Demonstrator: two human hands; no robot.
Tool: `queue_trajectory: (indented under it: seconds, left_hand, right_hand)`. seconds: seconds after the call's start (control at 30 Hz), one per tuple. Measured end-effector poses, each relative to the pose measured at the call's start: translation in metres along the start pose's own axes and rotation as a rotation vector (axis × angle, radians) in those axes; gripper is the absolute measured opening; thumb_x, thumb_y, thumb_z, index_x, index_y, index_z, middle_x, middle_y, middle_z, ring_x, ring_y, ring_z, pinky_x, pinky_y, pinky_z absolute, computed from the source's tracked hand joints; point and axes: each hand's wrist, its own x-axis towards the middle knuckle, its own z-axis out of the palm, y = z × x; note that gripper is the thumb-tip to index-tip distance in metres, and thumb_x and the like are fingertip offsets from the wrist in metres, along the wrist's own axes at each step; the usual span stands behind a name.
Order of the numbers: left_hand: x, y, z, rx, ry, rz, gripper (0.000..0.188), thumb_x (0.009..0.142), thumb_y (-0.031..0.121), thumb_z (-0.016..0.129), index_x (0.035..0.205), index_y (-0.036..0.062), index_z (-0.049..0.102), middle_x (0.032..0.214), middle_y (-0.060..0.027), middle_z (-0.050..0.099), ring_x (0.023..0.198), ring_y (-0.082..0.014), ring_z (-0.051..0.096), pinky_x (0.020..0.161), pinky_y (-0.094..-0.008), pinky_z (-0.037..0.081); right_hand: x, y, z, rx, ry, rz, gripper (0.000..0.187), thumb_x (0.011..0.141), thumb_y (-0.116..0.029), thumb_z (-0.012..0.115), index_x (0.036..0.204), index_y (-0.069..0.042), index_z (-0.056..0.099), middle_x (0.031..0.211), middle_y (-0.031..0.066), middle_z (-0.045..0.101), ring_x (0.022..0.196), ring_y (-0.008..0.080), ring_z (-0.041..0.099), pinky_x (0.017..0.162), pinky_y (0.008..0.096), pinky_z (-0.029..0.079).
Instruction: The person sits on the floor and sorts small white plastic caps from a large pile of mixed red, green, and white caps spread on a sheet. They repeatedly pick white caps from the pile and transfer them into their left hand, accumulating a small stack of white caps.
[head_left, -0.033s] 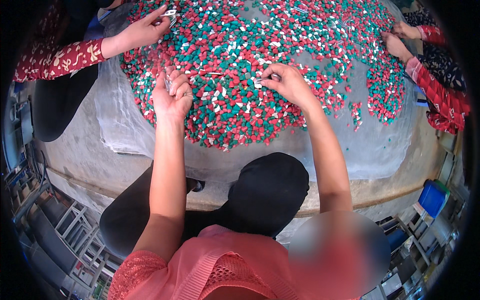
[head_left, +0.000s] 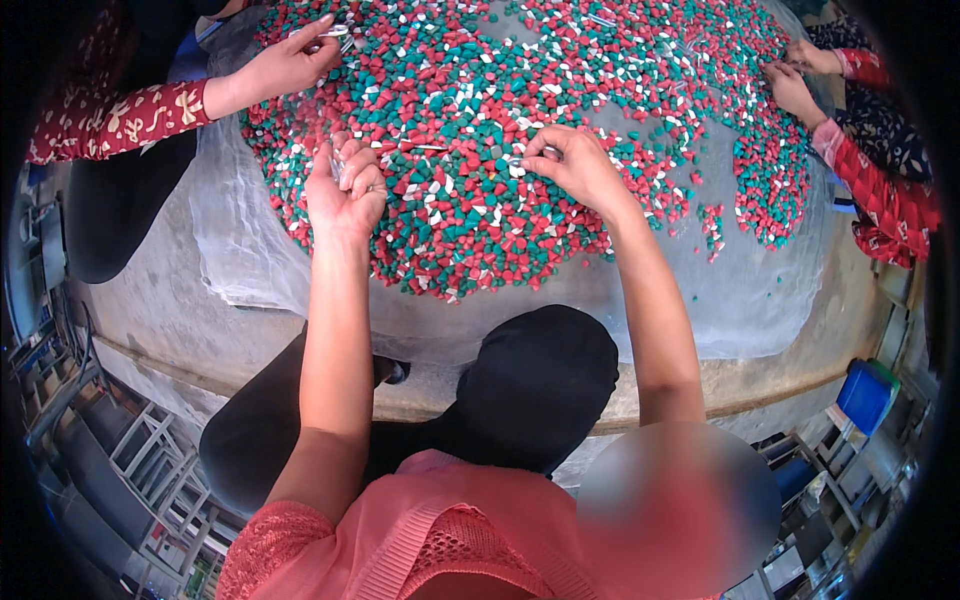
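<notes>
A wide heap of small red, green and white pieces (head_left: 465,215), many of them cone-shaped, spreads in front of me. Over its left part, my left hand (head_left: 346,190) is turned palm up, its fingers curled round slim shiny pieces (head_left: 337,170) whose kind I cannot make out. To the right, my right hand (head_left: 575,170) pinches a small shiny metal piece (head_left: 517,161) between thumb and forefinger, just above the heap. Its far end lies against the coloured pieces, and its exact kind is too small to tell.
The heap lies on a clear plastic sheet (head_left: 240,250) over a grey surface. At upper left a co-worker's hand (head_left: 285,65) holds shiny metal items; another person's hands (head_left: 797,90) work at the right edge. My black-clad knee (head_left: 545,390) is close in front. A blue container (head_left: 865,397) stands at right.
My two hands stay almost where they were. The co-worker's fingers at the upper left and the other person's hands at the right have shifted slightly.
</notes>
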Motion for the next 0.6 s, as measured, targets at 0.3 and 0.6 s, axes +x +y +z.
queue_trajectory:
  seconds: [0.3, 0.6]
  left_hand:
    - [-0.007, 0.007, -0.008, -0.013, 0.001, 0.026, 0.027, 0.094, 0.026, 0.035, 0.082, 0.0057, 0.048, 0.065, -0.0026, 0.042, 0.045, -0.0088, 0.033, 0.034, -0.0202, 0.02]
    - [-0.014, 0.005, -0.019, -0.145, 0.014, 0.057, 0.025, 0.094, 0.024, 0.035, 0.086, 0.0048, 0.049, 0.074, -0.0055, 0.047, 0.059, -0.0138, 0.044, 0.049, -0.0248, 0.041]
  right_hand:
    - [0.041, -0.032, 0.019, 0.642, -0.246, 0.083, 0.018, 0.079, -0.018, 0.062, 0.093, -0.006, 0.057, 0.077, -0.0035, 0.052, 0.059, 0.006, 0.045, 0.05, 0.0207, 0.034]
    - [0.08, -0.064, 0.057, -0.346, -0.223, -0.079, 0.014, 0.073, -0.013, 0.059, 0.084, -0.007, 0.065, 0.091, 0.0137, 0.064, 0.087, 0.0295, 0.061, 0.078, 0.0385, 0.048]
